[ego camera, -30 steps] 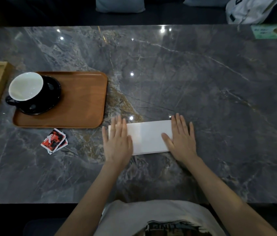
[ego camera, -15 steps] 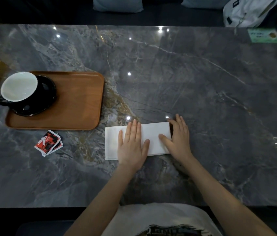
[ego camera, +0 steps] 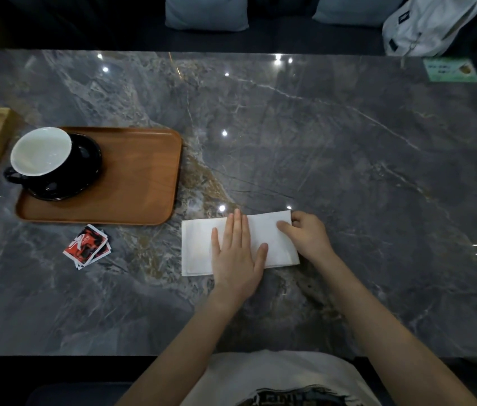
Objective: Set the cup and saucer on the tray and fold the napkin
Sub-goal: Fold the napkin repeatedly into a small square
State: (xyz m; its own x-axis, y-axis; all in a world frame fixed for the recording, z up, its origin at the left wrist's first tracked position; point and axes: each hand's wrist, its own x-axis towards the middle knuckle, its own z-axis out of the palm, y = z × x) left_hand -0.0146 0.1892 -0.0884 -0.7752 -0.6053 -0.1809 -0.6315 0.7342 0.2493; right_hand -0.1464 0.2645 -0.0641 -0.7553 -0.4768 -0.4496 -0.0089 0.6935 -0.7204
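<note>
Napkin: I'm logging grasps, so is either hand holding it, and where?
The right hand pinches the napkin at its right end; the left hand only presses flat on its middle.

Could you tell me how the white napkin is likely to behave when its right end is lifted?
The napkin looks thin and layered, so it will probably flop. It likely weighs little and could slide on the glossy table unless the left hand pins it.

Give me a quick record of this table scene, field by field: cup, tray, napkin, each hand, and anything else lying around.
cup: white inside, on the black saucer
tray: wooden, holds saucer and cup
napkin: white, folded to a strip, flat on the marble table
left hand: pressed flat on napkin's middle
right hand: pinching napkin's right end
red packets: on table, near side of the tray
</note>
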